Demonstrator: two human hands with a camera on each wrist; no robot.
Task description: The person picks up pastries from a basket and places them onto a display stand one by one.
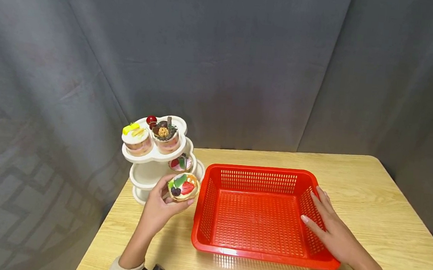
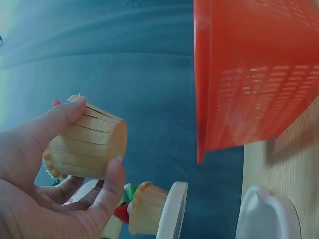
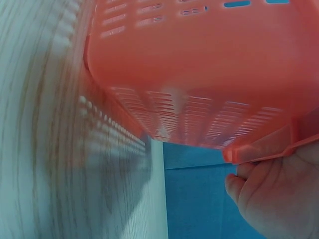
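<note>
A small fruit tart (image 1: 183,188), topped with strawberry, berry and leaf pieces, is held by my left hand (image 1: 158,212), thumb and fingers gripping its ridged cup. In the left wrist view the cup (image 2: 89,142) is tipped sideways, its base facing the basket. Just behind this hand rises a white tiered stand (image 1: 145,176); another tart (image 1: 180,163) sits on its middle tier. At the right end of the red plastic basket (image 1: 267,256), my right hand (image 1: 332,231) holds the rim, thumb reaching over the inner side. From the right wrist, some fingers (image 3: 235,186) show curled below the rim.
On the stand's top tier are two dessert cups, one with yellow fruit (image 1: 137,139) and one with chocolate pieces (image 1: 165,136), plus a cherry (image 1: 151,121). The wooden table (image 1: 386,203) ends at a grey curtain (image 1: 223,66) behind.
</note>
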